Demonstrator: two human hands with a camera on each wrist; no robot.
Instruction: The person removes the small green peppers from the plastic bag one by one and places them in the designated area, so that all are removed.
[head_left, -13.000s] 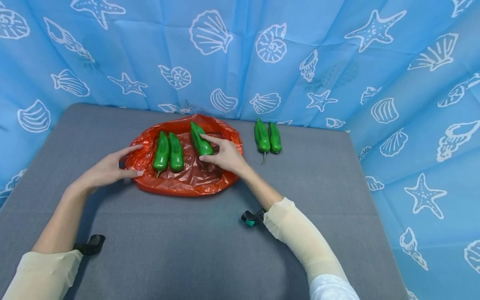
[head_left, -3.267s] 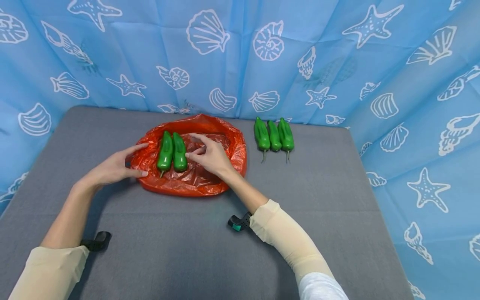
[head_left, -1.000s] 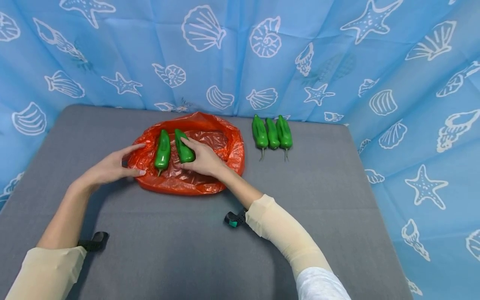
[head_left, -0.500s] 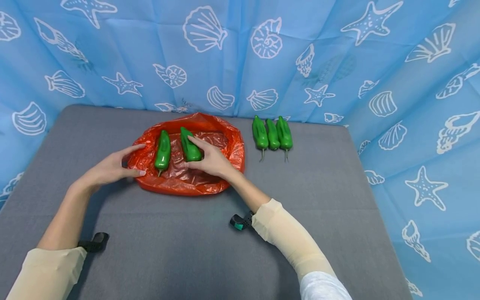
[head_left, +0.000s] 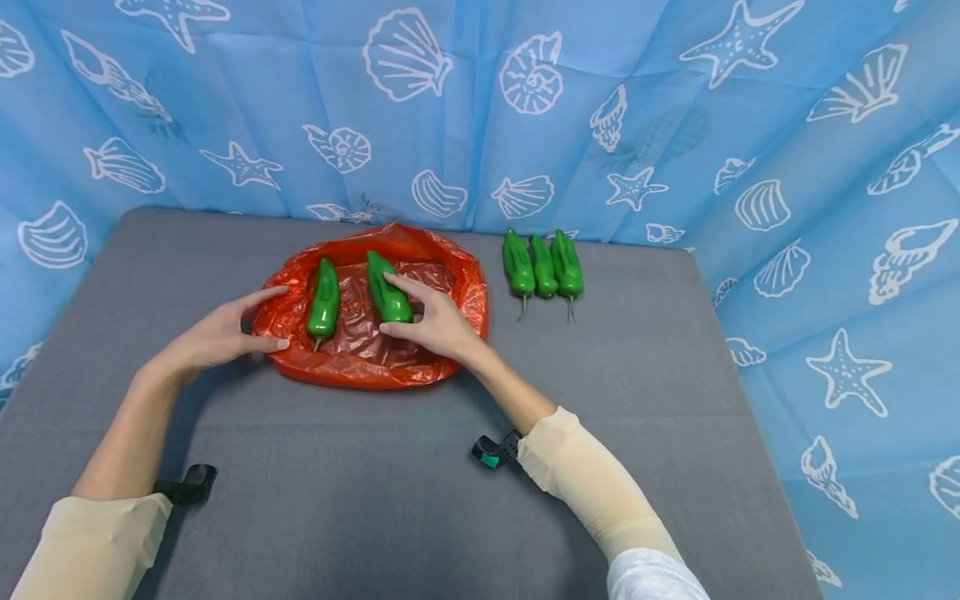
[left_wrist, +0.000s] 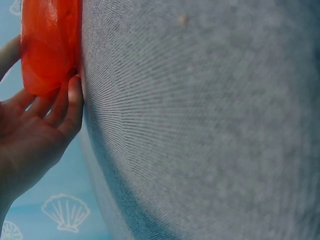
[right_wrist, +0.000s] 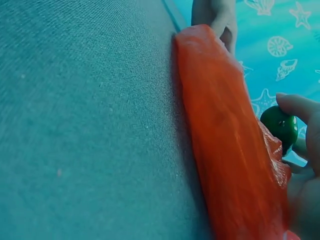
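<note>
My right hand (head_left: 438, 321) grips a glossy green pepper (head_left: 386, 287) between thumb and fingers, over the right half of a red plastic bag (head_left: 352, 377). In the right wrist view the pepper's rounded end (right_wrist: 278, 125) shows above the bag's rim. A second green pepper (head_left: 324, 302) lies in the left part of the bag, its stem toward the near rim. My left hand (head_left: 213, 337) holds the bag's left side, thumb and index finger spread along it. In the left wrist view its fingers (left_wrist: 73, 107) go behind the red plastic (left_wrist: 50, 45).
Three green peppers (head_left: 543, 265) lie side by side on the grey cloth-covered table (head_left: 337, 492), right of the bag near the back edge. A blue curtain (head_left: 480, 125) with white shells and starfish hangs behind and to the right.
A third pepper from the bag has joined the two on the table. My right hand then took hold of another pepper in the bag and moved right with it. The left hand stayed put.
</note>
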